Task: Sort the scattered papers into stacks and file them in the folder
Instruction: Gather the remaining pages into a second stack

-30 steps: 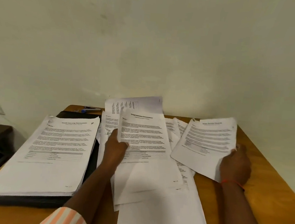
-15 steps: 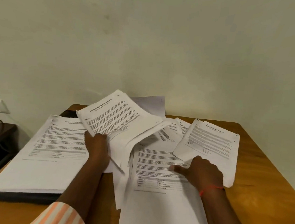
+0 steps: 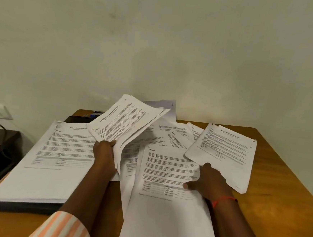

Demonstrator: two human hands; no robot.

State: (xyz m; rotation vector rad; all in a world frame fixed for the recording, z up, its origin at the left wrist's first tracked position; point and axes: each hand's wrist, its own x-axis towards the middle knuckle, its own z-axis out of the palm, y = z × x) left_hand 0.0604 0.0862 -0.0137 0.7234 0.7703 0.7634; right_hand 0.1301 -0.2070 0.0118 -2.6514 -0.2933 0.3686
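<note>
The left hand [image 3: 104, 155] is clenched round a sheaf [image 3: 125, 123] of printed pages, held up off the desk [image 3: 280, 203] and tilted. The right hand [image 3: 209, 182] lies on a printed sheet [image 3: 166, 167] in the middle of the desk, thumb flat on the page. Its fingers are hidden, so I cannot tell whether it grips or only presses. Just beyond that hand sits a small bundle [image 3: 226, 152]. Loose papers [image 3: 175, 136] lie overlapping between bundle and sheaf. To the left, a tidy stack [image 3: 45, 165] rests on the black folder [image 3: 23, 208] at the desk's left edge. A blue pen [image 3: 92, 115] lies behind it.
</note>
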